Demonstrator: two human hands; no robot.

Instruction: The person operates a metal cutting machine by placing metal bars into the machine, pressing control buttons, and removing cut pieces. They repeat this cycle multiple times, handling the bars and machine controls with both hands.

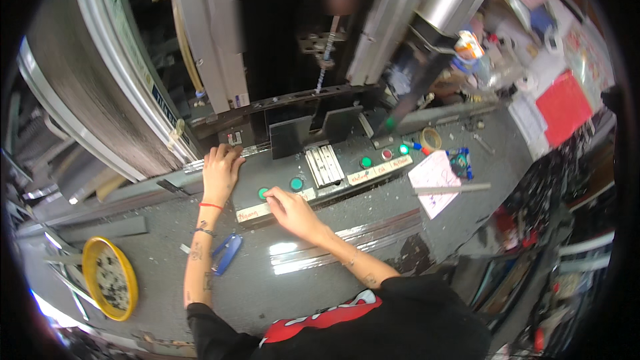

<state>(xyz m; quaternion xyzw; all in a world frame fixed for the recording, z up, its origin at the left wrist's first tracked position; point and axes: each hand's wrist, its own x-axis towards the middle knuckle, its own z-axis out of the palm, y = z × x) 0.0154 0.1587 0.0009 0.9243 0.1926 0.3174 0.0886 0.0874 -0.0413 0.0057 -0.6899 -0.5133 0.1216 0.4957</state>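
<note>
Dark grey worktop [247,293] is spread, flecked with debris, across the lower frame. Left of centre, the right hand [293,215] is curled, its fingertips held right at the leftmost green button [263,194]; whether anything is pinched cannot be told. Farther up, the left hand [221,170] is laid by a silver strip [257,150], its grip partly hidden. Beyond, grey machine columns [212,37] are seen.
</note>
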